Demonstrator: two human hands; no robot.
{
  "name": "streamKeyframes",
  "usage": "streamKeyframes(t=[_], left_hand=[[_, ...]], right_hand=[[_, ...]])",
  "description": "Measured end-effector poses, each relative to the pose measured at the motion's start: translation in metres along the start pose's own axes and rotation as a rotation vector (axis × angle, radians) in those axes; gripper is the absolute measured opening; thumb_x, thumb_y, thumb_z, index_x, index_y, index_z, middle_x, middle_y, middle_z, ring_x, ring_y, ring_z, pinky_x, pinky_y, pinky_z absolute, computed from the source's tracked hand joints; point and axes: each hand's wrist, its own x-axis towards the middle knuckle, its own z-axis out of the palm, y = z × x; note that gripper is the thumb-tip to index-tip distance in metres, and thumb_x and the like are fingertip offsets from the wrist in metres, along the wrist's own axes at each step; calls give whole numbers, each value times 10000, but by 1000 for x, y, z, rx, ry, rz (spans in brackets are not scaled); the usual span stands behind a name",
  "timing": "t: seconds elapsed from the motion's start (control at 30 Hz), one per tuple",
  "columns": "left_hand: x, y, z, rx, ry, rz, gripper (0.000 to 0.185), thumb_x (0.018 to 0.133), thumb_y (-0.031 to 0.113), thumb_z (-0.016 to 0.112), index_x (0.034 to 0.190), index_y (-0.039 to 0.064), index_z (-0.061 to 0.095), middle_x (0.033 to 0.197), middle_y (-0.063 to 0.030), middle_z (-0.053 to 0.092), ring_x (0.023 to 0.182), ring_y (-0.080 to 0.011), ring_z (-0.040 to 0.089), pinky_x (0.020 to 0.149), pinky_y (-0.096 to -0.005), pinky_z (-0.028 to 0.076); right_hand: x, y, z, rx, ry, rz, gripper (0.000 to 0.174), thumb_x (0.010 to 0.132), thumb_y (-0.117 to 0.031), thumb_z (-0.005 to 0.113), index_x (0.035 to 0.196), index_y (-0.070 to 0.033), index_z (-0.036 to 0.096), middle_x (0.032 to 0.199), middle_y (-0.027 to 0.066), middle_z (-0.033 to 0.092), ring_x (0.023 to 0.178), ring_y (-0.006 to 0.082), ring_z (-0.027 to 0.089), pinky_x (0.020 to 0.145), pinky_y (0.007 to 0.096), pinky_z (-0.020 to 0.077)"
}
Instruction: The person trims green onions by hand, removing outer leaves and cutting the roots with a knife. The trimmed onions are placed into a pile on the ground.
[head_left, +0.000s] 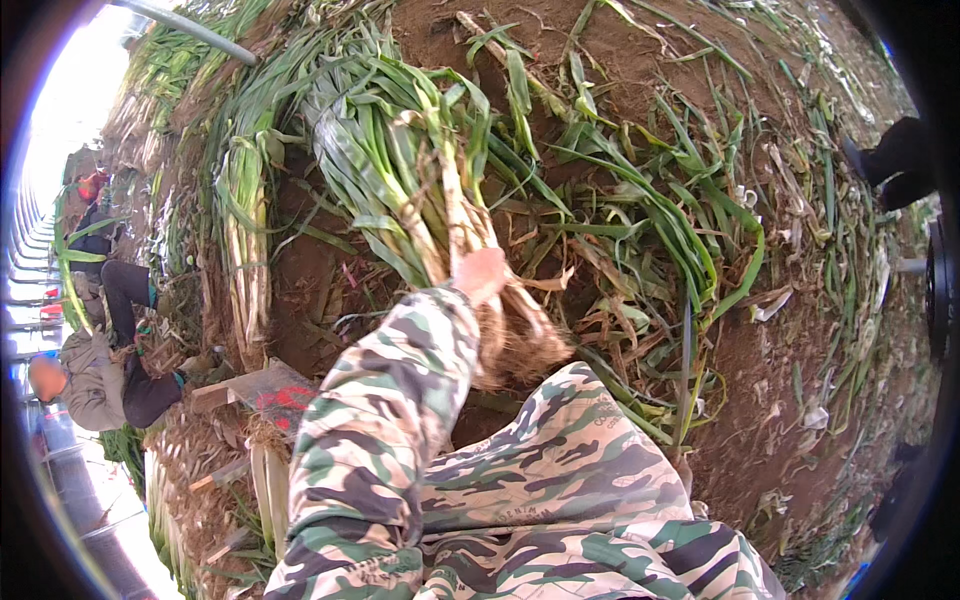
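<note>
My left hand (480, 275), in a camouflage sleeve, is closed around the pale stems of a bunch of leeks or large green onions (454, 202). Their brown, hairy roots (525, 345) hang just below the hand, towards my knee. The long green leaves fan out up and left over the soil. At the right edge of my camouflage clothing, a small skin-coloured patch (683, 471) may be part of my right hand; most of it is hidden. A thin greyish strip (685, 367) runs down to this patch from loose green leaves (675, 225).
A tied bundle of the same plants (247, 240) lies to the left, near a wooden board with red marks (274, 394). More plants (270, 487) lie at lower left. A co-worker (97, 375) sits at far left. Dark shoes (892, 165) show at far right, beyond scattered leaves.
</note>
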Motion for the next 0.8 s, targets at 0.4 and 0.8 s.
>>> streamKeyframes(t=[0.4, 0.8], left_hand=[[8, 42, -6, -1324, 106, -496, 245, 917, 17, 452, 1134, -68, 525, 848, -158, 632, 488, -194, 633, 350, -199, 406], [-123, 53, -146, -678, 180, 54, 404, 948, 185, 508, 1292, -20, 456, 1104, -160, 615, 729, -131, 651, 765, -348, 503]], right_hand=[[-64, -102, -34, -133, 132, -68, 311, 792, -83, 643, 1079, -7, 549, 810, 31, 598, 751, 131, 543, 714, 277, 461], [144, -352, 111, 152, -379, -245, 353, 957, -371, 490, 1080, -45, 543, 716, 18, 561, 485, 103, 506, 396, 246, 428]])
